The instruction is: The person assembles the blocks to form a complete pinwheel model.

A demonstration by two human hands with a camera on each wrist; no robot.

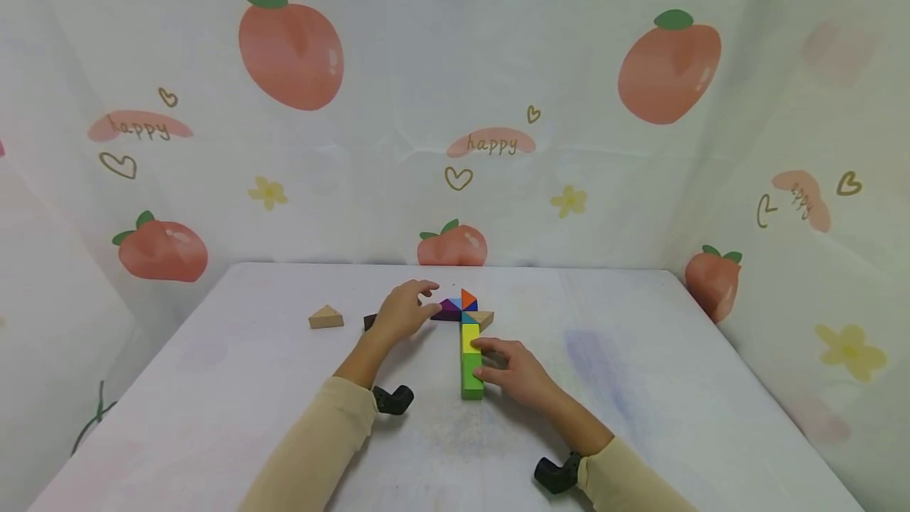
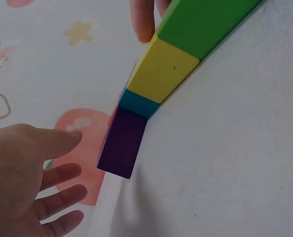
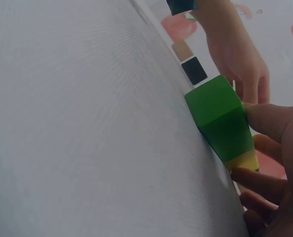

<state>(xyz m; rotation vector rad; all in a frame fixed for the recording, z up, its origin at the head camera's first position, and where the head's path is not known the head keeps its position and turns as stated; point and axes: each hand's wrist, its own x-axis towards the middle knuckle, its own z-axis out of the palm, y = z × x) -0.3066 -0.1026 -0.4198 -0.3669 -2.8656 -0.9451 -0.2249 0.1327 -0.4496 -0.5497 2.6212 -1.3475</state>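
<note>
A pinwheel-like cluster of triangular blocks lies at mid-table, with a purple block (image 1: 446, 311), an orange triangle (image 1: 468, 299) and a wooden triangle (image 1: 483, 318) around a small teal one (image 1: 470, 318). A yellow block (image 1: 470, 337) and a green block (image 1: 471, 377) line up below it like a stem. My left hand (image 1: 405, 310) hovers left of the cluster, fingers spread and empty, thumb tip near the purple block (image 2: 122, 143). My right hand (image 1: 522, 374) touches the stem's right side, thumb at the green block (image 3: 220, 111) and a fingertip at the yellow block (image 3: 244, 161).
A loose wooden triangle (image 1: 326, 318) lies at the left of the white table (image 1: 249, 417). Closer in, a black block (image 1: 370, 321) is partly hidden behind my left hand. A white curtain (image 1: 398, 62) with fruit prints hangs behind the table.
</note>
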